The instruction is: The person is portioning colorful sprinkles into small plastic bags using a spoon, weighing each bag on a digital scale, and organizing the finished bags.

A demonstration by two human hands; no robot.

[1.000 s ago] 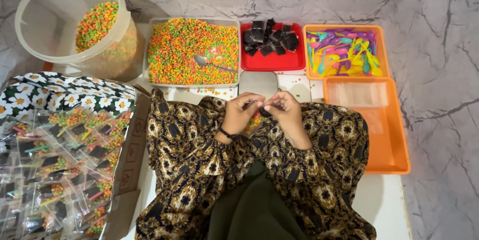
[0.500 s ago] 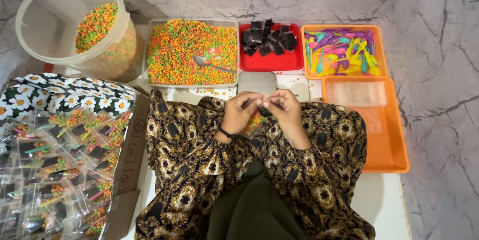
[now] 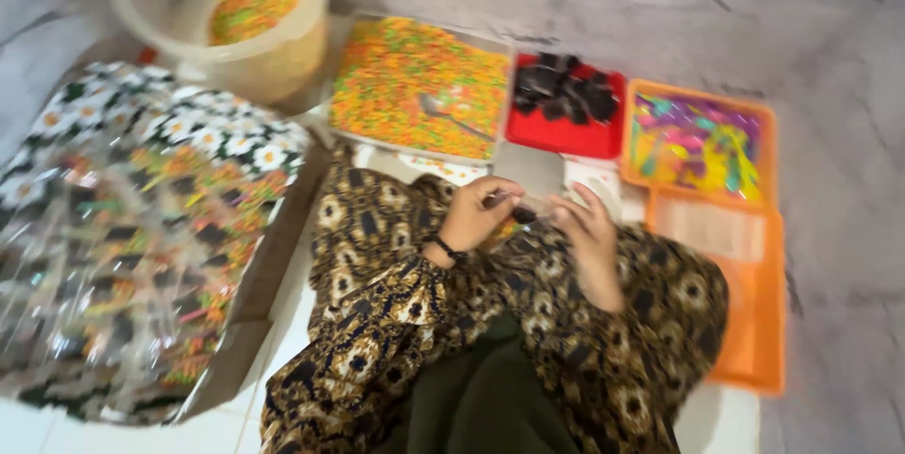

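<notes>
My left hand (image 3: 479, 213) and my right hand (image 3: 585, 230) meet above my lap, fingers pinched around a small clear packet (image 3: 524, 216) with a dark piece in it. Both arms wear brown patterned sleeves. Just beyond the hands lies a clear tray of orange, yellow and green bits (image 3: 415, 86) with a metal spoon (image 3: 452, 116) resting in it. Beside it sit a red tray of black pieces (image 3: 566, 103) and an orange tray of coloured strips (image 3: 696, 141). The picture is blurred.
A round tub (image 3: 226, 20) with more coloured bits stands at the far left. A box lined with flowered cloth (image 3: 132, 228) holds several filled clear packets on my left. An orange tray (image 3: 745, 284) with clear sheets lies at my right on marble floor.
The camera has swung left and tilted, so everything has shifted right in view. My hands stay together on the small packet above my lap.
</notes>
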